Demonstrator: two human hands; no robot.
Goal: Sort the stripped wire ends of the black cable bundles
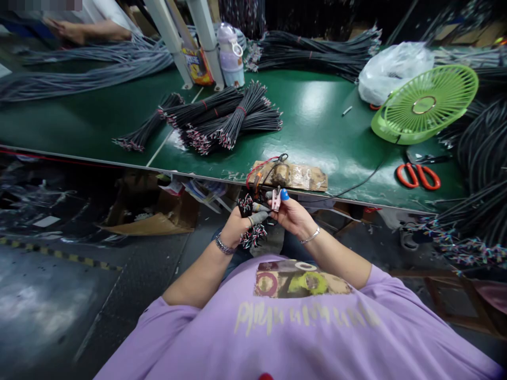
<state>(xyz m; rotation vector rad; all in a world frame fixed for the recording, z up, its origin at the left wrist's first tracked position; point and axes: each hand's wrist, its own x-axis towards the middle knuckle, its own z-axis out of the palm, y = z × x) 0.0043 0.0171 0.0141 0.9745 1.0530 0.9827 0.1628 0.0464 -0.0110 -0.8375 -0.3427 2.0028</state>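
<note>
At the table's front edge, my left hand (pixel 236 226) is closed around a bundle of thin black cables (pixel 253 236), whose stripped ends show red, white and black wires. Grey covers sit on some of its fingers. My right hand (pixel 293 215), a blue cover on one fingertip, pinches a small pale pink clip-like piece (pixel 276 200) close to the left fingertips. What lies between the fingertips is too small to make out. Just beyond both hands lies a worn wooden block (pixel 309 177) with a red wire and a black cord on it.
Tied black cable bundles (pixel 233 116) lie on the green table (pixel 317 132). To the right are red-handled scissors (pixel 418 177), a green fan (pixel 424 105), a plastic bag (pixel 392 71) and more cables (pixel 485 142). A bottle (pixel 231 58) stands behind; another person's arm (pixel 95 31) shows far left.
</note>
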